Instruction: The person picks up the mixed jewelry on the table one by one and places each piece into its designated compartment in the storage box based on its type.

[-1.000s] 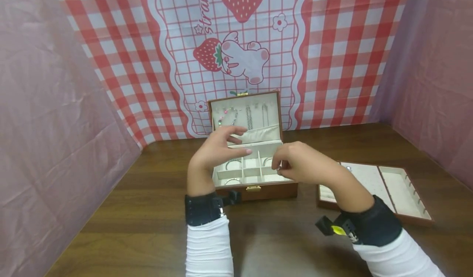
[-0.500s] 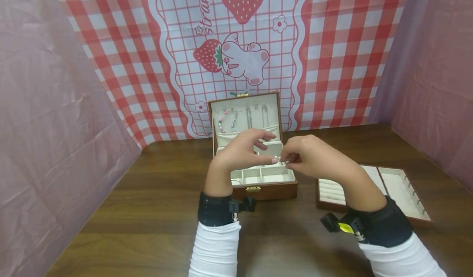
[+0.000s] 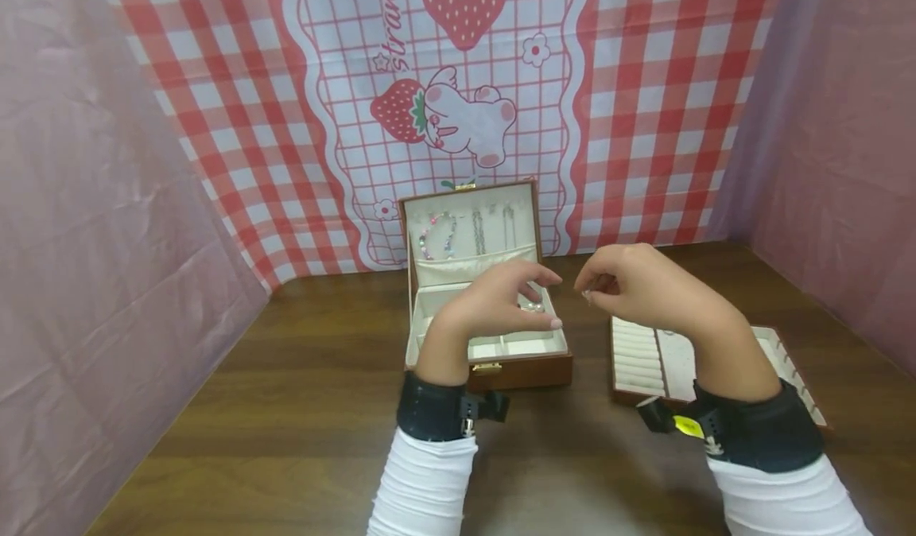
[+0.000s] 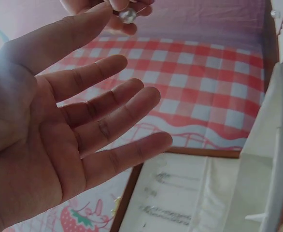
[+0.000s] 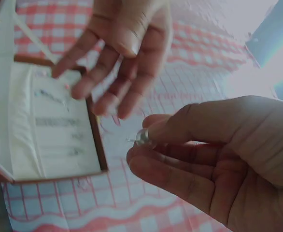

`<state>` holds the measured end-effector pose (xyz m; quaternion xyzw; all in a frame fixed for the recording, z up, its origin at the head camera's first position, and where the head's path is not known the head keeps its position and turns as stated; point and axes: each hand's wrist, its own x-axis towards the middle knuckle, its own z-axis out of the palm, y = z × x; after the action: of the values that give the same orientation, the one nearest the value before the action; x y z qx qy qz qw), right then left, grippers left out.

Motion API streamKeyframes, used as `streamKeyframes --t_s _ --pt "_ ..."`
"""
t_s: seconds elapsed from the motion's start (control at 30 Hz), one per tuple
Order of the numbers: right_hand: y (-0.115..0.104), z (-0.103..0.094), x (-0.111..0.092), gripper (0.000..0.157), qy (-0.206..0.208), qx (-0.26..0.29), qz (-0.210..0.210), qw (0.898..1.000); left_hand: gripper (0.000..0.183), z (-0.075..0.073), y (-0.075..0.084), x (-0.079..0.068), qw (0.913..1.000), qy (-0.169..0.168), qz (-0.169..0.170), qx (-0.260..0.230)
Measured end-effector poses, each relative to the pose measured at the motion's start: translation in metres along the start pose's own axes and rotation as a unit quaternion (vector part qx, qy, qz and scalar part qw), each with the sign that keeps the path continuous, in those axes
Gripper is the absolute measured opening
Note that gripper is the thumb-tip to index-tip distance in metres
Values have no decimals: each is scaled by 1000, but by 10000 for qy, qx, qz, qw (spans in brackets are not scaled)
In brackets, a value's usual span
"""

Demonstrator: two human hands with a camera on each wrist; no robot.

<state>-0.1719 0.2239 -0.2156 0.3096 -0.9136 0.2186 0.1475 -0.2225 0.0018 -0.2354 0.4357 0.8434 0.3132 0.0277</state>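
My right hand (image 3: 644, 289) is raised between the jewelry box and the flat tray. Its thumb and fingers pinch a pearl stud earring (image 5: 142, 137), whose thin post sticks out in the right wrist view. Over the brown jewelry box (image 3: 529, 370) hovers my left hand (image 3: 490, 301), its fingers spread and palm bare in the left wrist view (image 4: 40, 130). Small pearly pieces (image 3: 533, 307) show behind the left thumb, in the right part of the box. The left hand hides much of the divided compartments.
Upright at the back, the box lid (image 3: 468, 202) carries a beaded bracelet (image 3: 424, 243) and silver chains (image 3: 478, 232). Right of the box lies a tray with ring rolls (image 3: 635, 357), partly under my right forearm. A checked cloth (image 3: 658, 122) hangs behind the wooden table (image 3: 300, 409).
My right hand has moved right and slightly up, away from the box, with the earring. The left hand has shifted right across the box. More of the tray's ring rolls shows.
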Motion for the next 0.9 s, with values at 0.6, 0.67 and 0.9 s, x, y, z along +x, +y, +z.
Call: streamKeyframes --t_s 0.6,0.67,0.9 --pt "49 -17 -13 7 17 -379 1184 9922 51 64 17 44 9877 -980 109 1215" --pt "58 -15 -15 7 -72 -341 1322 9906 51 71 17 47 9838 -1028 112 1467" --pt "97 -7 -27 10 -399 -434 1655 9844 49 93 18 57 9700 -1298 -234 2044"
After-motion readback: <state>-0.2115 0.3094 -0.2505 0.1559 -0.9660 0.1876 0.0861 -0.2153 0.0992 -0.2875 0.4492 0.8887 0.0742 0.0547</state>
